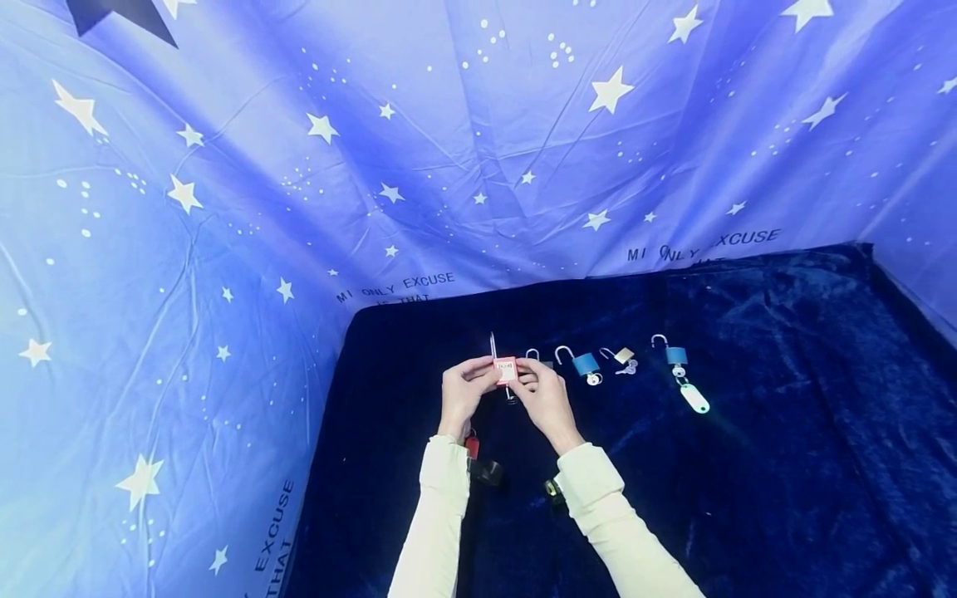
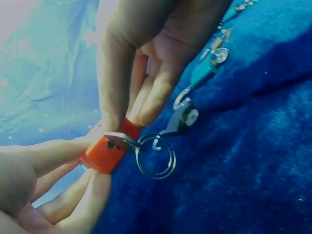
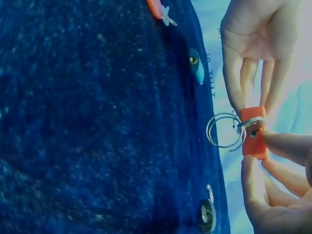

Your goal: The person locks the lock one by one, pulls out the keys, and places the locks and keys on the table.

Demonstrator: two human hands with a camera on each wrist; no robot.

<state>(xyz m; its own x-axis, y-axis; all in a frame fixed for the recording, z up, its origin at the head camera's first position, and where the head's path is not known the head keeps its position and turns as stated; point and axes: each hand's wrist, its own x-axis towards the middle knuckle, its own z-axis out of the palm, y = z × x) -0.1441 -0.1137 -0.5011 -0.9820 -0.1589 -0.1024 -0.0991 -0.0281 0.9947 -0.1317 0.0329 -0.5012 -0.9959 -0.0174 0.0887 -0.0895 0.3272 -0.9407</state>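
A red padlock (image 1: 506,370) is held between both hands above the dark blue cloth, its silver shackle (image 1: 493,345) pointing up in the head view. My left hand (image 1: 465,390) pinches one side of its body between fingers and thumb. On the opposite side, my right hand (image 1: 546,400) grips it with thumb and fingertips. The left wrist view shows the underside, where a key (image 2: 120,137) stands at the keyhole and a split ring (image 2: 156,177) hangs from it. A red tag (image 1: 472,447) is beside my left wrist.
To the right, a row on the cloth (image 1: 785,465) holds a dark padlock (image 1: 548,364), a blue padlock (image 1: 586,364), a small brass padlock (image 1: 624,355) with keys, and another blue padlock (image 1: 676,356) with a pale tag (image 1: 694,399). A star-patterned curtain (image 1: 478,241) hangs behind and left.
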